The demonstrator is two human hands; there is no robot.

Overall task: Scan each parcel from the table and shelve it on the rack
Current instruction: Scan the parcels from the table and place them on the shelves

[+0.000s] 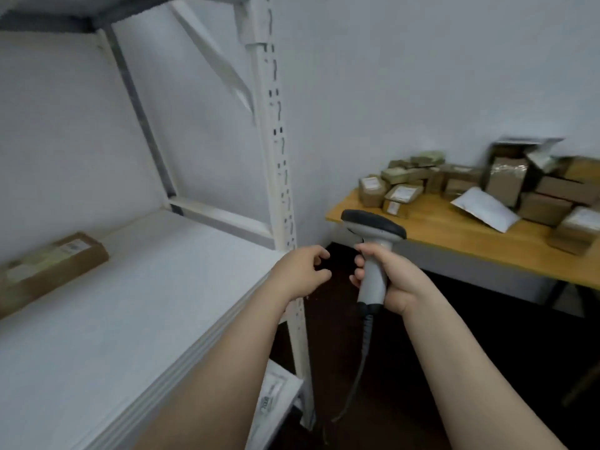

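You have soft, even, cool light; the dark floor at lower right of the frame goes near black. The white slotted metal rack post bows from lens distortion, and the brown cardboard parcels at right are blurred

A plain, pale grey-white wall fills the upper half of the frame, bare and evenly lit. In the lower middle and lower right lies a very dark floor. At the far right edge, low down, a slanted light-brown wooden piece shows against that floor; what it belongs to cannot be told.
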